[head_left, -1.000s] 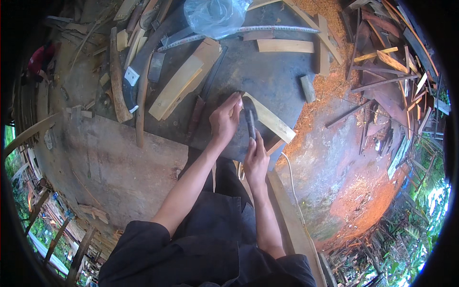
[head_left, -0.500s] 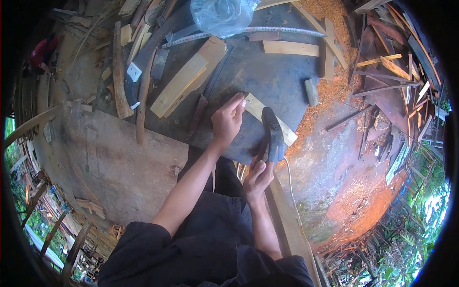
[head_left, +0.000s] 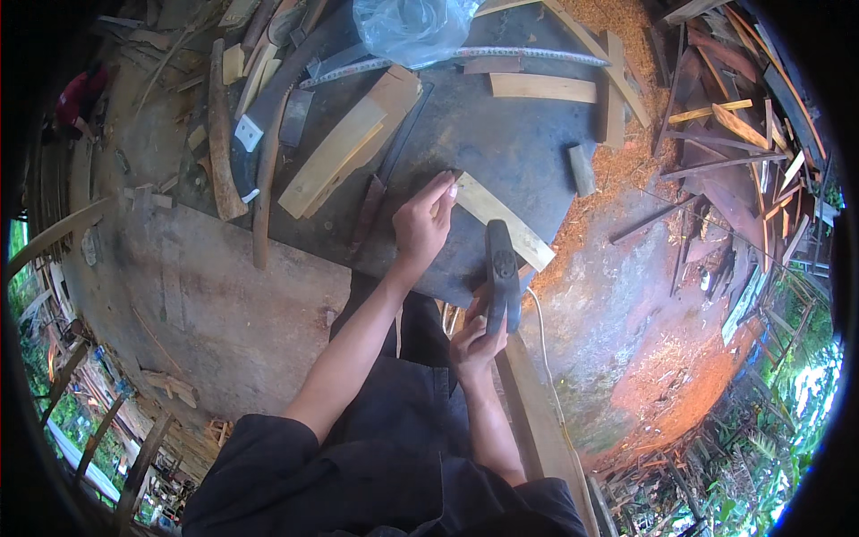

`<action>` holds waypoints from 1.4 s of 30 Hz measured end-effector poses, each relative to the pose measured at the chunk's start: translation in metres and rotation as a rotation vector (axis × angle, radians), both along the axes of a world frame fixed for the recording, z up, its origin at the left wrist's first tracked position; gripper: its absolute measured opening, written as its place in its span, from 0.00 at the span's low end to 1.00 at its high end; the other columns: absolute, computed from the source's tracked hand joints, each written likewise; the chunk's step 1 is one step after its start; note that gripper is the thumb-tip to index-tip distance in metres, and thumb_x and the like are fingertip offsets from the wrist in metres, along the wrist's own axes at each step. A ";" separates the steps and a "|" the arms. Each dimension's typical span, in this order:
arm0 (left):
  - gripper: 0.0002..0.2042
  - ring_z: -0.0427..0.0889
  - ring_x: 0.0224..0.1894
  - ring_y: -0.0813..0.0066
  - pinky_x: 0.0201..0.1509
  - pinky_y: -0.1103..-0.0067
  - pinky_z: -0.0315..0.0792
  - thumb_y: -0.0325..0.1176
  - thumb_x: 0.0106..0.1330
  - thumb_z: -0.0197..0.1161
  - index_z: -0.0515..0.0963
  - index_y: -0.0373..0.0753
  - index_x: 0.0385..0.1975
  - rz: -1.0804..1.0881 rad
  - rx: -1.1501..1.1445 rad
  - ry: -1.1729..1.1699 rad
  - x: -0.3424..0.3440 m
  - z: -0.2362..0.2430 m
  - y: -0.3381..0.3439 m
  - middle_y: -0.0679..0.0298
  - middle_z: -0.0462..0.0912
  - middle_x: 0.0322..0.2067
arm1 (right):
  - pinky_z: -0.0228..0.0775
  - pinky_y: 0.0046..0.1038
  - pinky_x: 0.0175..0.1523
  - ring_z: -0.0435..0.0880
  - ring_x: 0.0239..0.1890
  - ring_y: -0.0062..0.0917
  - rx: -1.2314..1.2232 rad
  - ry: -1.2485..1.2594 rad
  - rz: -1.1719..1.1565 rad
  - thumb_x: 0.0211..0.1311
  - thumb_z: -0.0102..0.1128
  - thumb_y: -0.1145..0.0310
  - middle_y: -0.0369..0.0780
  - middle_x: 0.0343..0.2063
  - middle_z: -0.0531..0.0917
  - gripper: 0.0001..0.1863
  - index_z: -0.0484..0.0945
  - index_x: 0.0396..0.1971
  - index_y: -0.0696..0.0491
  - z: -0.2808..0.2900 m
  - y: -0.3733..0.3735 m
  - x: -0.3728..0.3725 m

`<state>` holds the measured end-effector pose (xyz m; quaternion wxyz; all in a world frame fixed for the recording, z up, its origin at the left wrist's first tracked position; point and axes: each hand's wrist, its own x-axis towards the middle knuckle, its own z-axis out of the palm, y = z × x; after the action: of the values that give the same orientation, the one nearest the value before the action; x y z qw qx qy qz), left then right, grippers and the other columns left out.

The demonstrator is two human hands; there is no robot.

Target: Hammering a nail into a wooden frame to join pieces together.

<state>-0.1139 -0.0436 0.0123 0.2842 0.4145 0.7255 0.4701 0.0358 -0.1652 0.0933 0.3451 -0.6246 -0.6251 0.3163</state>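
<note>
In my right hand [head_left: 474,351] is a dark claw hammer [head_left: 506,267], its head raised over the near end of a pale wooden strip [head_left: 497,215]. The fingers are wrapped round the handle, which is mostly hidden beneath the head. My left hand [head_left: 422,225] is closed in a pinch at the far left end of that strip. Whatever lies between its fingertips is too small to make out. The strip lies slantwise on a dark flat work surface [head_left: 501,116]. Left of my left hand lies a dark reddish wooden piece [head_left: 368,213].
Stacked pale boards [head_left: 344,148], a white-and-black handled tool [head_left: 247,152], a measuring tape [head_left: 537,54] and a clear plastic bag [head_left: 416,31] lie farther off. A small grey block [head_left: 582,170] sits at the right edge. Sawdust [head_left: 617,192] and scrap wood [head_left: 716,179] cover the right side.
My right hand has turned the hammer, so its head now points more toward me and sits slightly lower. The left hand stays at the strip's end.
</note>
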 end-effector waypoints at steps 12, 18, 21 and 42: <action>0.11 0.91 0.55 0.56 0.57 0.70 0.85 0.33 0.77 0.65 0.89 0.36 0.52 0.020 -0.037 -0.032 -0.003 0.000 -0.001 0.50 0.90 0.52 | 0.80 0.44 0.38 0.90 0.37 0.56 -0.304 -0.046 -0.139 0.84 0.51 0.69 0.62 0.40 0.87 0.20 0.73 0.67 0.63 -0.006 0.039 -0.039; 0.12 0.91 0.54 0.56 0.56 0.70 0.85 0.35 0.77 0.66 0.89 0.36 0.51 0.020 0.029 0.037 -0.001 -0.001 0.001 0.51 0.91 0.51 | 0.80 0.43 0.37 0.91 0.36 0.53 -0.076 -0.020 -0.087 0.82 0.48 0.69 0.60 0.37 0.87 0.21 0.74 0.66 0.64 -0.006 0.006 -0.026; 0.11 0.91 0.54 0.56 0.56 0.70 0.85 0.34 0.76 0.66 0.89 0.36 0.51 0.022 0.001 -0.034 -0.002 -0.003 -0.004 0.51 0.91 0.51 | 0.79 0.47 0.38 0.89 0.36 0.56 -0.188 -0.140 -0.064 0.84 0.52 0.67 0.61 0.37 0.86 0.20 0.74 0.66 0.63 0.000 0.029 -0.047; 0.12 0.91 0.54 0.57 0.55 0.71 0.86 0.33 0.78 0.64 0.89 0.37 0.52 0.015 -0.003 0.071 -0.008 -0.004 -0.004 0.52 0.90 0.54 | 0.75 0.40 0.30 0.86 0.25 0.49 -0.387 -0.059 -0.099 0.85 0.51 0.68 0.55 0.23 0.82 0.18 0.74 0.64 0.63 0.061 0.063 -0.044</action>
<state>-0.1217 -0.0474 0.0081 0.2555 0.4252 0.7387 0.4563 -0.0083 -0.1022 0.1543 0.2154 -0.7183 -0.5310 0.3946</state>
